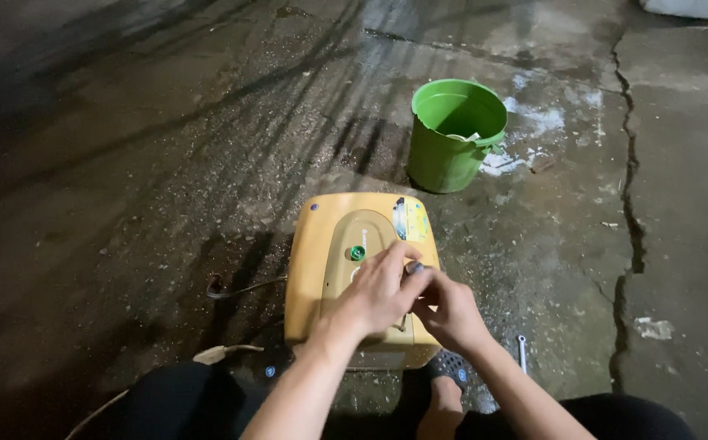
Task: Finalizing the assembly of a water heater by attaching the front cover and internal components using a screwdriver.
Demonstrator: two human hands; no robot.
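Hands meet over yellow appliance casing [321, 269] on wet concrete floor [126, 163]: left hand [378, 293] & right hand [449, 311] both pinched on small dark knob [413, 267]; green bucket [452, 138] behind.

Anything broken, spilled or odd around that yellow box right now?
Yes. A long crack runs down the concrete floor on the right. White spilled powder or residue lies beside the green bucket. A small spanner lies loose by the right hand.
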